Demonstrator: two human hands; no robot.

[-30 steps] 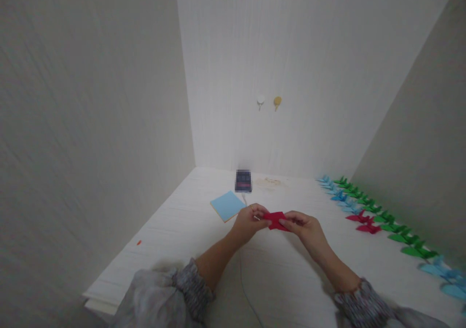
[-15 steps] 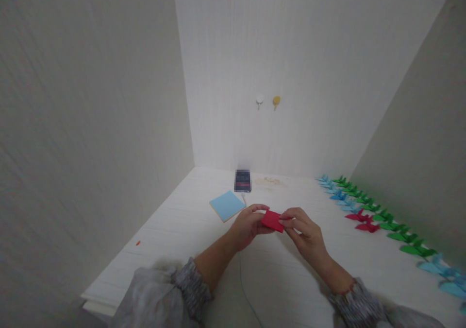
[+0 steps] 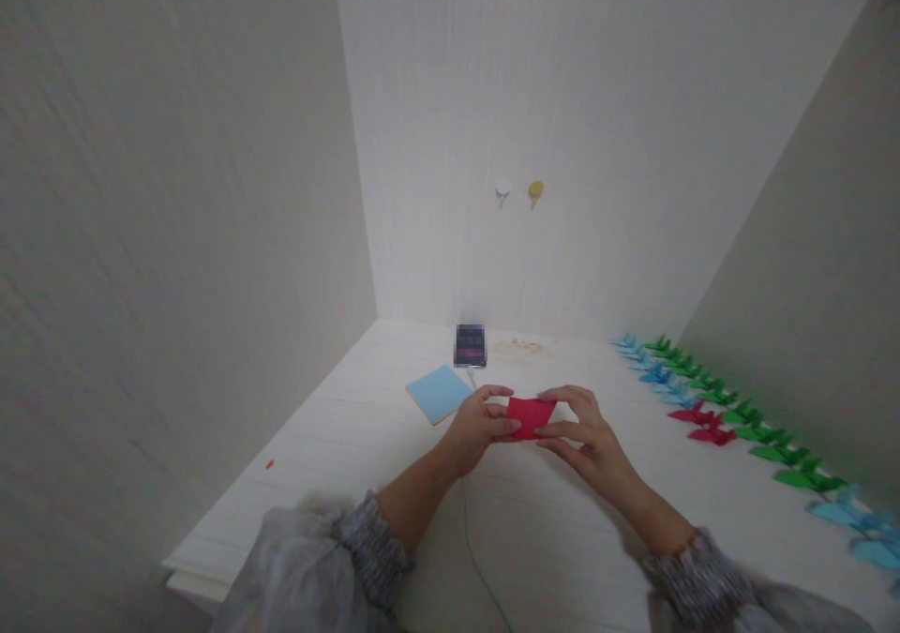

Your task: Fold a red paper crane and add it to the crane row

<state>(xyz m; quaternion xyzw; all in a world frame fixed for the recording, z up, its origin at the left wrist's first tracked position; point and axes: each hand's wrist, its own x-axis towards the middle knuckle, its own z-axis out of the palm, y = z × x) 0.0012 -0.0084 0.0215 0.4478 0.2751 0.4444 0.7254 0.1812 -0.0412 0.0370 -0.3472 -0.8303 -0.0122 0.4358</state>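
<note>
A small piece of red paper (image 3: 529,415) is held just above the white tabletop (image 3: 337,445) between both hands. My left hand (image 3: 476,427) pinches its left edge with thumb and fingers. My right hand (image 3: 585,436) closes on its right side, thumb on top and fingers beneath. Both sleeves are grey and patterned.
A stack of light blue paper squares (image 3: 440,393) lies left of the hands. A phone (image 3: 471,346) stands behind it, and a cable (image 3: 472,544) runs toward me. Folded paper figures in blue (image 3: 657,375), red (image 3: 703,424) and green (image 3: 759,427) line the right wall. Two hooks (image 3: 518,190) hang on the back wall.
The red paper has been turned and flattened between my hands. Both hands have shifted slightly up and closer together on it.
</note>
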